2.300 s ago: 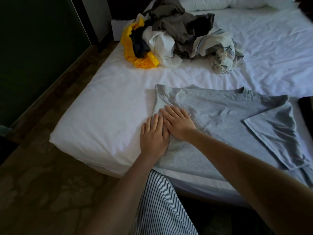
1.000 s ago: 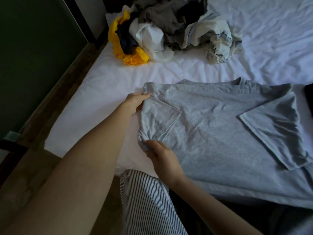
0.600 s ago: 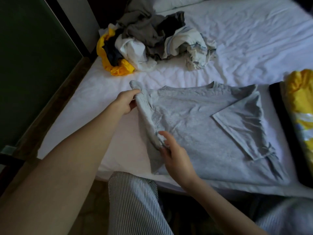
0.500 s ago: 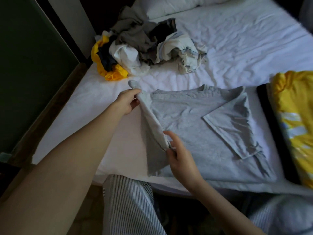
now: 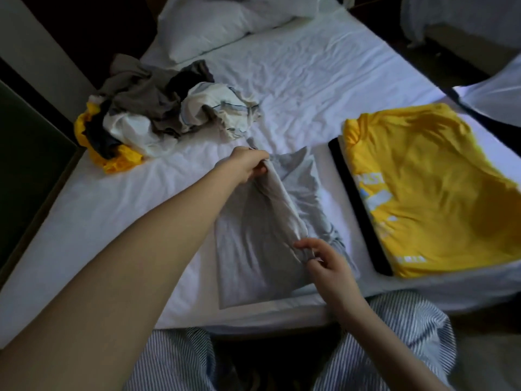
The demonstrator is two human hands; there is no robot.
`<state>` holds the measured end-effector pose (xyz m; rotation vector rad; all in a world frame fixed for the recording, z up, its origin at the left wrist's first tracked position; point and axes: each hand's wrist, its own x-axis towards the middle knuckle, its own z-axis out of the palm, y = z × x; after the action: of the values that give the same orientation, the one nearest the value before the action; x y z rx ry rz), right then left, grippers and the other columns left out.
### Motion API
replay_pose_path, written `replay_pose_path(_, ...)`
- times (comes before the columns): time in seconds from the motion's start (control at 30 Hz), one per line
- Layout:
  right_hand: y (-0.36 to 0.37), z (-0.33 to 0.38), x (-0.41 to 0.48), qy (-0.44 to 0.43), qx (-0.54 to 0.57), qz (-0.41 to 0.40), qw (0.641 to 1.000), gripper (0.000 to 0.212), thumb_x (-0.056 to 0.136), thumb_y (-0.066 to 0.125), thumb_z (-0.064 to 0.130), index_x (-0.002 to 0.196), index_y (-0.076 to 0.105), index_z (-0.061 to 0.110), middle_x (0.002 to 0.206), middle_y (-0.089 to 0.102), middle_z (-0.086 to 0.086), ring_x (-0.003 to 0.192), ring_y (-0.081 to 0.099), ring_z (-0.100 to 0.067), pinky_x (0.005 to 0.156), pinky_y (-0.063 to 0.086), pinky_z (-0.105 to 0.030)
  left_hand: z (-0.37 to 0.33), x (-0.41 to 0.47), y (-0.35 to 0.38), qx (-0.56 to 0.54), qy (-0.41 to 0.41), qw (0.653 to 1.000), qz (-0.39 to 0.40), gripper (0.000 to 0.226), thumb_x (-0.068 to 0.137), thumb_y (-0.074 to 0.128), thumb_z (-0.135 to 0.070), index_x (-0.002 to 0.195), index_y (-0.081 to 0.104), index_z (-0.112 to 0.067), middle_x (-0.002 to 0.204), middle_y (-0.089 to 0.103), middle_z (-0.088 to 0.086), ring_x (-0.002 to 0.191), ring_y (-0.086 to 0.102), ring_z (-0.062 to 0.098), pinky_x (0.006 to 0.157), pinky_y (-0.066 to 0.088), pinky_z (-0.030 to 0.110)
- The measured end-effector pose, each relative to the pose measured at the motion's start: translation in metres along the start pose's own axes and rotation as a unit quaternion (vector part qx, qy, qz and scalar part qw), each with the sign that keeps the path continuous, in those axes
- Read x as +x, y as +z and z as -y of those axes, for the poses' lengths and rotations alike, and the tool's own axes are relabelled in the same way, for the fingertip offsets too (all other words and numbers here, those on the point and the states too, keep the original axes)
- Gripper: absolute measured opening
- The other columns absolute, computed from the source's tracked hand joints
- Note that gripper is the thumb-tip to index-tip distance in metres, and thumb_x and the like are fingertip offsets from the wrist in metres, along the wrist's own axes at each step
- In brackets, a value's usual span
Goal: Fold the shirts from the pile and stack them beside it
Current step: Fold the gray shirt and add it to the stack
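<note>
Head view: grey shirt (image 5: 253, 241) lay mid-frame, its lifted fold pinched by the left hand (image 5: 248, 167) at the far end and the right hand (image 5: 324, 263) at the near end. An uneven pull could skew the fold or bunch the layer beneath.

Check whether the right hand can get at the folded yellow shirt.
Probably yes: the yellow shirt lies beside the right hand, only bare sheet between. But that hand pinches the grey shirt and must release it first.
</note>
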<state>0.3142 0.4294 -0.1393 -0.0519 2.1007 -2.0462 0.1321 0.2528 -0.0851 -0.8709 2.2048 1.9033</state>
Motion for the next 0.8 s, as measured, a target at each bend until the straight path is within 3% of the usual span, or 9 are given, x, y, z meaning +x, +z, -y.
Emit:
replay_pose_path(0.1, -0.020, -0.013, 0.003, 0.045, 0.011, -0.012, 0.999, 0.046, 0.076, 0.040, -0.021, 0.085, 0.064, 0.017, 0.039, 0.047, 0.020, 0.036, 0.037, -0.001, 0.040, 0.026, -0.010, 0.002, 0.001, 0.035, 0.010, -0.002, 1.000, -0.007, 0.016, 0.087, 0.055, 0.006, 0.075, 0.051, -0.003, 0.071, 0.051, 0.010, 0.062, 0.052, 0.014, 0.040, 0.049, 0.016)
replay_pose_path(0.17, -0.027, -0.023, 0.004, 0.064, 0.025, -0.020, 0.997, 0.051, 0.073, 0.038, -0.024, 0.083, 0.064, 0.019, 0.040, 0.047, 0.019, 0.037, 0.036, -0.001, 0.041, 0.025, -0.010, 0.004, 0.001, 0.051, 0.028, -0.010, 1.000, -0.006, 0.003, 0.085, 0.057, 0.006, 0.088, 0.055, 0.004, 0.074, 0.052, 0.010, 0.060, 0.053, 0.014, 0.039, 0.048, 0.017)
replay_pose_path(0.27, -0.030, -0.031, 0.001, 0.078, 0.050, -0.030, 0.995, 0.054, 0.073, 0.036, -0.026, 0.084, 0.065, 0.017, 0.041, 0.045, 0.015, 0.039, 0.033, 0.000, 0.042, 0.023, -0.010, 0.005, 0.002, 0.062, 0.046, -0.010, 0.999, -0.009, 0.031, 0.084, 0.059, 0.005, 0.115, 0.053, 0.009, 0.078, 0.051, 0.010, 0.060, 0.055, 0.015, 0.037, 0.046, 0.016)
replay_pose_path(0.33, -0.032, -0.029, 0.000, 0.068, 0.062, -0.045, 0.995, 0.051, 0.073, 0.036, -0.027, 0.085, 0.065, 0.013, 0.044, 0.047, 0.015, 0.039, 0.036, 0.001, 0.042, 0.025, -0.009, 0.005, 0.002, 0.065, 0.028, -0.009, 1.000, 0.004, 0.032, 0.086, 0.060, 0.004, 0.116, 0.052, 0.009, 0.081, 0.053, 0.011, 0.063, 0.056, 0.015, 0.040, 0.050, 0.018)
replay_pose_path(0.43, -0.037, -0.023, 0.000, 0.050, 0.048, -0.103, 0.992, 0.049, 0.075, 0.038, -0.025, 0.089, 0.065, 0.013, 0.068, 0.062, 0.015, 0.050, 0.050, 0.005, 0.047, 0.033, -0.006, 0.005, -0.007, 0.063, -0.050, -0.077, 0.983, 0.160, 0.033, 0.095, 0.057, -0.022, 0.120, 0.047, -0.002, 0.105, 0.053, 0.012, 0.069, 0.067, 0.024, 0.054, 0.059, 0.031)
replay_pose_path(0.53, -0.041, -0.026, -0.004, 0.025, -0.023, -0.154, 0.988, 0.038, 0.080, 0.048, -0.006, 0.103, 0.059, 0.022, 0.102, 0.060, -0.001, 0.082, 0.057, 0.000, 0.070, 0.043, -0.009, 0.012, -0.013, 0.056, 0.004, -0.075, 0.963, 0.258, 0.043, 0.099, 0.043, -0.041, 0.130, 0.041, -0.012, 0.118, 0.052, 0.007, 0.085, 0.066, 0.024, 0.064, 0.060, 0.036)
replay_pose_path(0.6, -0.040, -0.021, -0.005, -0.073, -0.156, -0.179, 0.969, 0.044, 0.075, 0.044, 0.011, 0.117, 0.057, 0.011, 0.117, 0.056, -0.010, 0.104, 0.053, -0.014, 0.090, 0.039, -0.022, 0.018, -0.014, 0.050, 0.009, -0.018, 0.977, 0.211, 0.032, 0.100, 0.042, -0.035, 0.121, 0.047, -0.012, 0.105, 0.056, 0.004, 0.079, 0.061, 0.019, 0.061, 0.057, 0.028)
replay_pose_path(0.67, -0.032, -0.009, 0.003, -0.183, -0.285, -0.156, 0.928, 0.051, 0.072, 0.039, 0.018, 0.116, 0.059, 0.002, 0.121, 0.057, -0.019, 0.113, 0.050, -0.027, 0.096, 0.033, -0.031, 0.028, -0.013, 0.044, 0.018, 0.058, 0.986, 0.153, 0.024, 0.101, 0.043, -0.024, 0.120, 0.050, -0.011, 0.099, 0.059, 0.004, 0.076, 0.058, 0.017, 0.059, 0.051, 0.022)
replay_pose_path(0.8, 0.010, 0.022, 0.042, -0.292, -0.414, -0.060, 0.860, 0.047, 0.077, 0.038, 0.024, 0.111, 0.065, 0.005, 0.117, 0.063, -0.017, 0.114, 0.057, -0.039, 0.098, 0.043, -0.043, 0.055, -0.013, 0.018, 0.148, 0.205, 0.966, 0.056, 0.035, 0.098, 0.042, -0.012, 0.131, 0.049, -0.007, 0.128, 0.055, 0.008, 0.115, 0.052, 0.017, 0.097, 0.042, 0.027)
